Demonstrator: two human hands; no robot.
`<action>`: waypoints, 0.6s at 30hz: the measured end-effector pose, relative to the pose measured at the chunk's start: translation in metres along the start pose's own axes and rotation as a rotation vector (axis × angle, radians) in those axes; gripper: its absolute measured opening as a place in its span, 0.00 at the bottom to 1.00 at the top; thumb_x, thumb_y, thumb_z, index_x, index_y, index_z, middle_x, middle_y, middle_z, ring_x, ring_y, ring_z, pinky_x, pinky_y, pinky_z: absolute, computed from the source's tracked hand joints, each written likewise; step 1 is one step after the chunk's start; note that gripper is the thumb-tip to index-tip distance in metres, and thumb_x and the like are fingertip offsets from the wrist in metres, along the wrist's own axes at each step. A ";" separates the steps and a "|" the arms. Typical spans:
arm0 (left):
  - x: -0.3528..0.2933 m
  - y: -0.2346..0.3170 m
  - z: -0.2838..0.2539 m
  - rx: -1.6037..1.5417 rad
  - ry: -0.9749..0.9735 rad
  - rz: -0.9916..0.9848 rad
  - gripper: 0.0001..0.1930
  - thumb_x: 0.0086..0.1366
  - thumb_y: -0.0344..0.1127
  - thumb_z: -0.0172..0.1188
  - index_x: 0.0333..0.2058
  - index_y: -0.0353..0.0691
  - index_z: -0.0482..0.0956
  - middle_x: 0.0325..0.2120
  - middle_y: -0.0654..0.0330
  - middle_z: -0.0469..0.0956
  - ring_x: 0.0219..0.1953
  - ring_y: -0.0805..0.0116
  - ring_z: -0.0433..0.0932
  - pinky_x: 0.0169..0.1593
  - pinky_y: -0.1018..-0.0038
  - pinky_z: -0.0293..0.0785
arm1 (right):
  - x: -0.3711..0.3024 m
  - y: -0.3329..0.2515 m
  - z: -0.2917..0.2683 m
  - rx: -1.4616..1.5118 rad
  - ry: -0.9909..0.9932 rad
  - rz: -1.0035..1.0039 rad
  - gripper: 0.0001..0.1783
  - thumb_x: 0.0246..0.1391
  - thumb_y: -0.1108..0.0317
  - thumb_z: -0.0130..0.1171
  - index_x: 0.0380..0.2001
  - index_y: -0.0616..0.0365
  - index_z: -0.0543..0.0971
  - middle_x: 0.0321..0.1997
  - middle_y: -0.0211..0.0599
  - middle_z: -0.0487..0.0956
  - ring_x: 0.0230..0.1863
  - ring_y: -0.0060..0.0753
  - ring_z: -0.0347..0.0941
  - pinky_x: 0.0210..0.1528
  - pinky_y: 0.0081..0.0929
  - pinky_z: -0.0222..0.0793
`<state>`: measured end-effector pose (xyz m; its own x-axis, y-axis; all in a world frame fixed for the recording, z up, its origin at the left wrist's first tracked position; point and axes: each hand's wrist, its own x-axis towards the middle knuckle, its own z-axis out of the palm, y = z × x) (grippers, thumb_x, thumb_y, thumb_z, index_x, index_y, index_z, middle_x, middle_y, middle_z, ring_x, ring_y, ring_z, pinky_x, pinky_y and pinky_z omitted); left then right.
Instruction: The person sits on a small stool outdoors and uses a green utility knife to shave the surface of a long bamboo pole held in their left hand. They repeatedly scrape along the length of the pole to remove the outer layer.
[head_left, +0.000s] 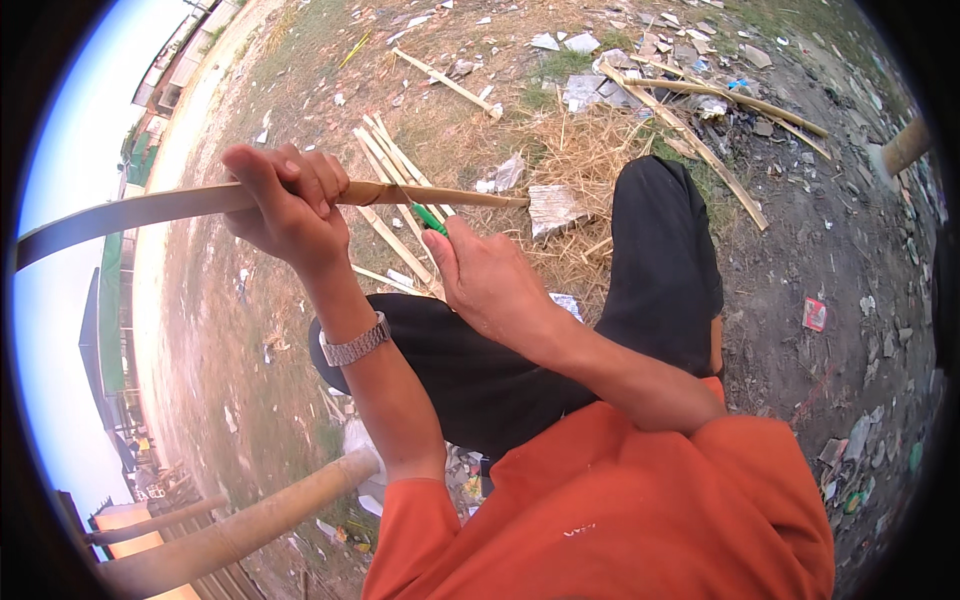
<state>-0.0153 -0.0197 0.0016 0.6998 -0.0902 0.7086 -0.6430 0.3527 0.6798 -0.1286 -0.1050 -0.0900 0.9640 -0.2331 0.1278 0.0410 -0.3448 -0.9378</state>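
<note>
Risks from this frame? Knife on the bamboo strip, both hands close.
1. The green-handled knife in the right hand cuts the long tan bamboo strip right beside the left hand; a slip may nick fingers.
2. Black-trousered knees sit just below the blade.

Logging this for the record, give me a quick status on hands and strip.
Left hand grips bamboo strip. Right hand holds green-handled knife against it. Nothing obstructing.
</note>
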 end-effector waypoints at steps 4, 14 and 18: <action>0.002 -0.001 -0.004 -0.005 -0.007 0.009 0.23 0.68 0.53 0.49 0.19 0.44 0.63 0.05 0.69 0.55 0.06 0.80 0.49 0.13 0.80 0.47 | 0.003 0.031 0.008 -0.154 0.064 0.053 0.20 0.65 0.57 0.42 0.32 0.67 0.69 0.17 0.61 0.73 0.24 0.67 0.73 0.28 0.55 0.69; 0.004 0.000 -0.008 -0.007 0.017 -0.006 0.23 0.69 0.52 0.49 0.20 0.44 0.63 0.05 0.69 0.55 0.06 0.81 0.49 0.13 0.80 0.47 | 0.011 0.073 0.022 -0.216 0.014 0.159 0.21 0.65 0.54 0.40 0.33 0.64 0.70 0.22 0.63 0.75 0.30 0.67 0.74 0.32 0.57 0.69; 0.000 -0.002 -0.010 0.007 0.008 0.009 0.23 0.69 0.52 0.49 0.19 0.44 0.63 0.05 0.69 0.55 0.06 0.81 0.49 0.13 0.79 0.47 | 0.010 0.050 0.012 -0.162 -0.028 0.113 0.21 0.65 0.53 0.40 0.36 0.63 0.71 0.25 0.63 0.76 0.31 0.67 0.75 0.34 0.56 0.69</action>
<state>-0.0109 -0.0108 -0.0018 0.6962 -0.0797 0.7134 -0.6517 0.3467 0.6746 -0.1138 -0.1136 -0.1396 0.9670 -0.2545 0.0133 -0.1090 -0.4603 -0.8810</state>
